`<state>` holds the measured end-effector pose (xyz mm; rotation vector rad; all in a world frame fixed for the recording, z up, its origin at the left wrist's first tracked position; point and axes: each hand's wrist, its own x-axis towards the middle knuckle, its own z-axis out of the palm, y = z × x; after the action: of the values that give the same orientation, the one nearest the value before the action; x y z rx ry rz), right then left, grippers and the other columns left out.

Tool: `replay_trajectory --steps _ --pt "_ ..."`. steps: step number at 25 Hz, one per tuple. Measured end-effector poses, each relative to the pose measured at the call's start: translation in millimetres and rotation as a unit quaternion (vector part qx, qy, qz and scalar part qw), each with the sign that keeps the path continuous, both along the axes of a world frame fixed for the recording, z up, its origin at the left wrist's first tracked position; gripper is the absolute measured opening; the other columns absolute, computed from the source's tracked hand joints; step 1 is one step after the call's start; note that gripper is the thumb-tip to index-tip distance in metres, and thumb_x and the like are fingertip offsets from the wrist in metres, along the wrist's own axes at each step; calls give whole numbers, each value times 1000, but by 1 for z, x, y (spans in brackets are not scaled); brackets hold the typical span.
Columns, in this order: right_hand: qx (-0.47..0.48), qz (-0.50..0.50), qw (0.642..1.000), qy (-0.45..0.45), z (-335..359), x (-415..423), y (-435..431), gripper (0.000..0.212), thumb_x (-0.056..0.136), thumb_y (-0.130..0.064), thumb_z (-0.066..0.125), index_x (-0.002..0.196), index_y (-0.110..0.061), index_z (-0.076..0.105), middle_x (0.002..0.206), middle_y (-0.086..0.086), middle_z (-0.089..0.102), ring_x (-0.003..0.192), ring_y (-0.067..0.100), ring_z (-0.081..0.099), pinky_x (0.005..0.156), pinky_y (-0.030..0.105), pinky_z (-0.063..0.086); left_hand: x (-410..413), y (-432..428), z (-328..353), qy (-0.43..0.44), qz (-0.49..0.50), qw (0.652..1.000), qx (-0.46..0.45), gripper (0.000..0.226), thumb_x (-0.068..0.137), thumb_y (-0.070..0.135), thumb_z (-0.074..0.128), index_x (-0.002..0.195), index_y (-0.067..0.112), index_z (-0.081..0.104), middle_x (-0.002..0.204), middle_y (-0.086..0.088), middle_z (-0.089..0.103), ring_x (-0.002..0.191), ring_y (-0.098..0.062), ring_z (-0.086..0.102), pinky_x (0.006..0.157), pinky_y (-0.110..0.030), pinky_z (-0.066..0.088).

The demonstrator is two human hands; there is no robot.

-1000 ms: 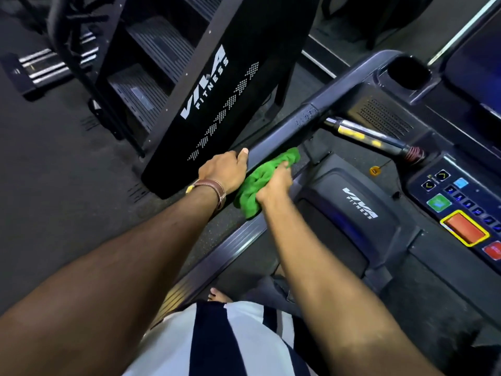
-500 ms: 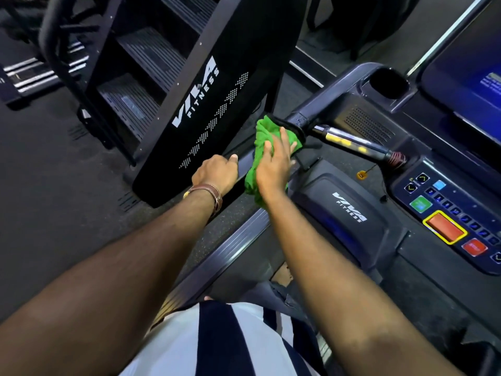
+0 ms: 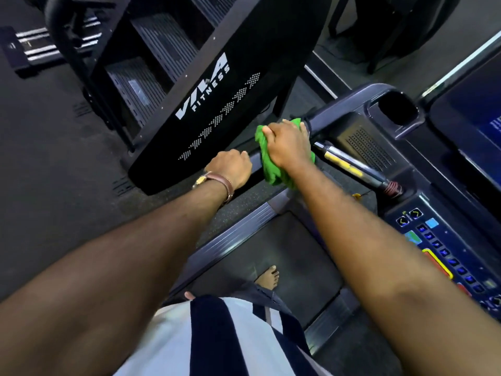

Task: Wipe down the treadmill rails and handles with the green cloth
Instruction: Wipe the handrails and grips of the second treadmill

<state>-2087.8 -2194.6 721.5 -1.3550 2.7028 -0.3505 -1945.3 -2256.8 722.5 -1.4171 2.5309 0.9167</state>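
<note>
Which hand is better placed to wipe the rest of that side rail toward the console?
Probably the right hand: it grips the green cloth pressed on the rail. The left hand only holds the rail lower down, without cloth.

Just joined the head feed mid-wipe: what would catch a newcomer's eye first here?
The bright green cloth, bunched under the right hand on the treadmill's side rail at centre frame, with the left hand gripping the same rail just beside it. Next, the white VIVA FITNESS lettering on the black machine panel above left, and the lit console buttons at the right edge.
</note>
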Motion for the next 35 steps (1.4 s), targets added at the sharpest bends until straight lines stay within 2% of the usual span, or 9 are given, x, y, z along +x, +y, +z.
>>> replay_trajectory --steps 7,11,14,17,19,22,26,32,35 --pt "182 157 970 -30 22 -28 -31 51 89 -69 38 100 -29 68 113 5 69 107 29 62 79 37 43 -25 9 2 -19 28 995 -98 51 97 41 27 102 6 65 109 -19 65 100 -39 61 75 -38 43" --pt "258 164 951 -32 28 -57 -55 55 85 -69 46 113 -27 68 121 9 66 115 31 59 88 40 47 -28 9 0 -33 37 992 -116 52 96 40 27 98 6 66 105 -19 67 97 -39 62 77 -38 45" --pt "428 227 873 -64 21 -50 -99 38 94 -28 53 120 -3 65 118 15 68 109 27 65 83 33 48 -28 11 -2 -36 41 990 -133 52 96 41 28 95 6 66 101 -19 67 93 -39 63 74 -38 45" --pt "565 306 752 -144 0 -41 -116 13 59 -9 57 55 -8 69 46 4 59 41 15 56 59 26 40 -29 11 -2 -35 50 988 -142 50 94 42 31 94 7 67 98 -18 68 92 -39 63 73 -38 46" --pt "592 373 706 -110 5 -33 -118 10 58 -10 60 55 -10 69 53 4 57 50 16 54 49 23 36 -30 10 -3 -38 56 987 -148 49 94 43 31 93 9 67 97 -18 67 90 -39 63 70 -38 44" --pt "405 486 774 -30 14 -43 -100 28 97 -27 49 106 -11 70 101 15 67 95 28 62 72 24 44 -31 9 -7 -36 61 985 -156 49 93 45 32 88 11 66 93 -16 68 87 -38 63 66 -37 41" --pt "222 193 956 -14 20 -88 -54 59 82 -69 40 117 -31 67 124 11 64 116 34 59 93 42 47 -32 11 -8 -31 69 986 -152 47 91 45 32 77 13 64 83 -12 66 72 -33 58 61 -34 38" --pt "325 259 909 -34 32 -56 -70 69 75 -71 51 119 -21 65 124 9 65 112 30 61 86 38 46 -35 11 -6 -46 67 984 -160 50 90 46 33 89 12 68 92 -16 68 85 -39 62 65 -35 39" --pt "197 278 940 13 28 -66 -40 59 76 -75 50 101 -26 70 103 4 72 100 28 65 77 36 42 -35 11 -5 -48 58 986 -149 50 91 47 32 91 11 68 95 -17 68 88 -40 62 70 -37 45"
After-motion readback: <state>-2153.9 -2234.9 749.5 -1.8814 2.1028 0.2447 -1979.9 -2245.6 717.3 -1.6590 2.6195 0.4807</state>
